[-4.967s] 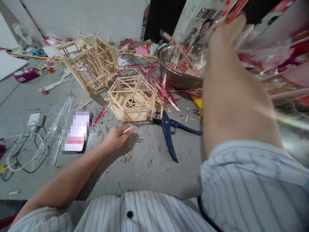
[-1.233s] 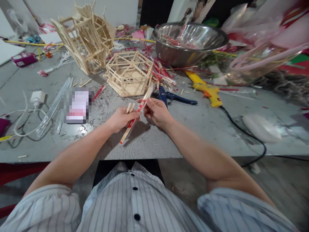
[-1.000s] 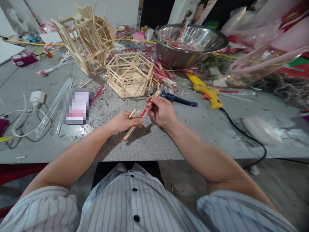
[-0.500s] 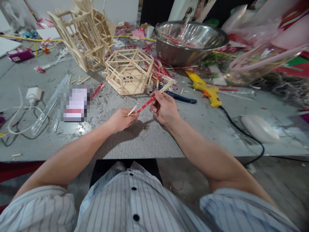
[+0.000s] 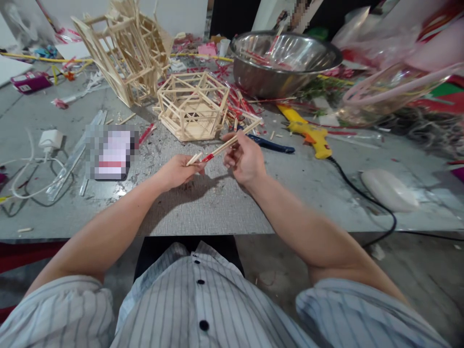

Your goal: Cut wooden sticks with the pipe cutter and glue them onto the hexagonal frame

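Note:
My right hand (image 5: 244,158) is closed round a pair of wooden chopsticks (image 5: 239,134), whose tips point up and to the right. Their red-printed wrapper (image 5: 208,157) still covers the lower end, and my left hand (image 5: 177,171) pinches that end together with a short wooden stick (image 5: 194,158). Both hands hover over the grey table (image 5: 217,208), just in front of a hexagonal stick frame (image 5: 192,106).
A taller stick structure (image 5: 123,53) stands at the back left. A steel bowl (image 5: 282,60), a yellow glue gun (image 5: 308,133) with a black cord, blue pliers (image 5: 270,144), a phone (image 5: 110,152), a white charger (image 5: 50,140) and scattered wrappers lie around.
My right hand has drawn the chopsticks up and to the right out of the wrapper, which my left hand keeps hold of. Five seconds ago my right arm reached toward the bowl.

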Demonstrator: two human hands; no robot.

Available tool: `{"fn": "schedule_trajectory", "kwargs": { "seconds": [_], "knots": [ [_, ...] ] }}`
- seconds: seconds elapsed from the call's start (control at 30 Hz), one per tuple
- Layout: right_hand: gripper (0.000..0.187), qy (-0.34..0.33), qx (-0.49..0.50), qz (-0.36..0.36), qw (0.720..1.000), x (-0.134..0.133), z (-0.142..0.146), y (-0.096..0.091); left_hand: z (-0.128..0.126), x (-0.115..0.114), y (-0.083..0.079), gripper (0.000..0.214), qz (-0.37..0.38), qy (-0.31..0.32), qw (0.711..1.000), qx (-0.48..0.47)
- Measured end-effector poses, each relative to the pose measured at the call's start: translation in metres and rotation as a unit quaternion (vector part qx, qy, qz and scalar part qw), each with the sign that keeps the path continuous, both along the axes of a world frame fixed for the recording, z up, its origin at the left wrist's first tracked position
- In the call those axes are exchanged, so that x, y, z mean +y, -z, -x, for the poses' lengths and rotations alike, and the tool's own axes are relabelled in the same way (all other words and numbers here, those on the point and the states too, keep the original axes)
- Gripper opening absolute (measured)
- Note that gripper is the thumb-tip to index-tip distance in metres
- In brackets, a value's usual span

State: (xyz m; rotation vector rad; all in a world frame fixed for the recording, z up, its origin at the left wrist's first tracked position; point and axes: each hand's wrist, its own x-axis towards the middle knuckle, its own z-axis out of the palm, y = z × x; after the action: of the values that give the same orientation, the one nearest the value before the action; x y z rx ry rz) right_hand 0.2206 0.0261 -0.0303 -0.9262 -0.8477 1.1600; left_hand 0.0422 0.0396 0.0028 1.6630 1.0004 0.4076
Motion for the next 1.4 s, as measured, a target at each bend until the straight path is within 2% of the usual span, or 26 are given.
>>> {"fn": "schedule_trajectory", "kwargs": {
  "seconds": [0.13, 0.27, 0.4, 0.5, 0.57, 0.63, 0.7, 0.8, 0.9, 0.97, 1.07, 1.2, 1.23, 1.3, 1.4],
  "knots": [
    [0.038, 0.112, 0.018, -0.019, 0.993, 0.015, -0.016, 0.004, 0.011, 0.010, -0.004, 0.019, -0.053, -0.021, 0.997, 0.051],
    [0.031, 0.218, 0.054, -0.048, 0.973, 0.024, -0.033, 0.001, 0.024, 0.026, -0.005, 0.021, -0.136, -0.109, 0.981, 0.086],
    [0.029, 0.289, 0.091, -0.043, 0.952, 0.024, -0.043, -0.012, 0.036, 0.043, -0.006, 0.025, -0.218, -0.230, 0.931, 0.179],
    [0.034, 0.311, 0.119, -0.030, 0.942, 0.021, -0.046, -0.021, 0.044, 0.050, -0.010, 0.030, -0.267, -0.307, 0.880, 0.244],
    [0.036, 0.324, 0.123, -0.031, 0.937, 0.021, -0.049, -0.023, 0.048, 0.051, -0.013, 0.034, -0.291, -0.355, 0.844, 0.277],
    [0.037, 0.337, 0.118, -0.038, 0.933, 0.023, -0.053, -0.021, 0.051, 0.052, -0.014, 0.036, -0.296, -0.385, 0.820, 0.301],
    [0.036, 0.335, 0.098, -0.050, 0.936, 0.026, -0.058, -0.015, 0.054, 0.053, -0.012, 0.036, -0.285, -0.380, 0.819, 0.322],
    [0.035, 0.284, 0.043, -0.067, 0.956, 0.030, -0.058, -0.003, 0.055, 0.053, -0.007, 0.034, -0.281, -0.322, 0.830, 0.359],
    [0.037, 0.227, -0.007, -0.066, 0.972, 0.030, -0.049, 0.005, 0.053, 0.049, -0.008, 0.037, -0.313, -0.312, 0.809, 0.388],
    [0.038, 0.196, -0.033, -0.061, 0.978, 0.028, -0.042, 0.007, 0.049, 0.044, -0.013, 0.043, -0.331, -0.329, 0.797, 0.383],
    [0.037, 0.159, -0.059, -0.053, 0.984, 0.025, -0.036, 0.008, 0.044, 0.035, -0.020, 0.049, -0.349, -0.337, 0.798, 0.358],
    [0.035, 0.125, -0.069, -0.042, 0.989, 0.024, -0.033, 0.009, 0.038, 0.028, -0.020, 0.041, -0.396, -0.300, 0.798, 0.340],
    [0.035, 0.117, -0.069, -0.038, 0.990, 0.024, -0.032, 0.009, 0.037, 0.027, -0.017, 0.037, -0.401, -0.275, 0.806, 0.338],
    [0.035, 0.102, -0.067, -0.028, 0.992, 0.022, -0.029, 0.006, 0.033, 0.027, -0.011, 0.027, -0.388, -0.206, 0.838, 0.323],
    [0.033, 0.078, -0.057, -0.010, 0.995, 0.017, -0.023, 0.001, 0.025, 0.026, -0.002, 0.022, -0.310, -0.128, 0.912, 0.237]
  ]
}}
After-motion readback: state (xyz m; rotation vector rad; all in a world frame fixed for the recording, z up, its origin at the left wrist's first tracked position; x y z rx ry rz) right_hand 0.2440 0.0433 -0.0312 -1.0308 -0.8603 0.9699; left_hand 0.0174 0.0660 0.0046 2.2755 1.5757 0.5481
